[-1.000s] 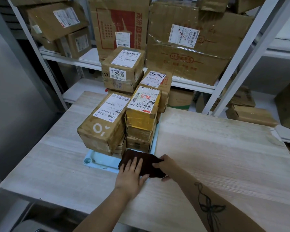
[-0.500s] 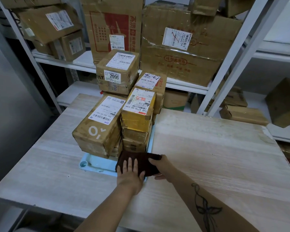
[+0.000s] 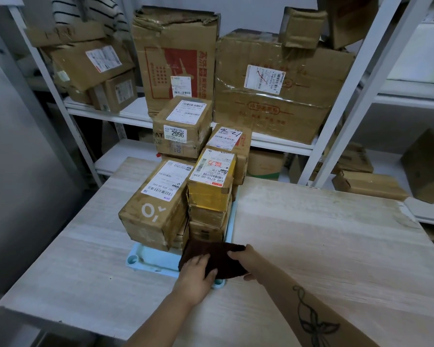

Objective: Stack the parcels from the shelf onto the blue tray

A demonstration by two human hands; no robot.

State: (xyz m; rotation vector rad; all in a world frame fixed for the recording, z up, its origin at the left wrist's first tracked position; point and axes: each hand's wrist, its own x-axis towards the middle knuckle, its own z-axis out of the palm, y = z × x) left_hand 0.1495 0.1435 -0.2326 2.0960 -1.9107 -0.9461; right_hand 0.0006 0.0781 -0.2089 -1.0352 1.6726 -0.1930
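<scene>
So the grip first: our right hand (image 3: 246, 259) pinches the right edge of the dark brown parcel (image 3: 211, 249), thumb on top and the other fingers tucked out of sight, while our left hand (image 3: 198, 274) lies on top of it and presses down, not really clamping anything. The parcel sits at the near right corner of the blue tray (image 3: 156, 261), its far edge right up against the foot of the column under the yellow-taped box (image 3: 212, 186), and its near side seems to hang over the tray rim. That's what worries us: shove it in any harder and we probably nudge that narrow column, which looks tall enough to lean toward the table (image 3: 323, 246). Let go too soon and the parcel, which looks flat and a bit soft, could tip off the rim. The box with the white logo (image 3: 156, 204) also sticks out past the ones below it, so a bump from our left wrist wouldn't help, and the 2996 box (image 3: 183, 128) is perched highest at the back. As for what we can't see: most of the tray floor is buried under boxes, we can't tell if the parcel is inside the rim or riding on it, and the shelf (image 3: 125, 113) behind is cut off at the top.
</scene>
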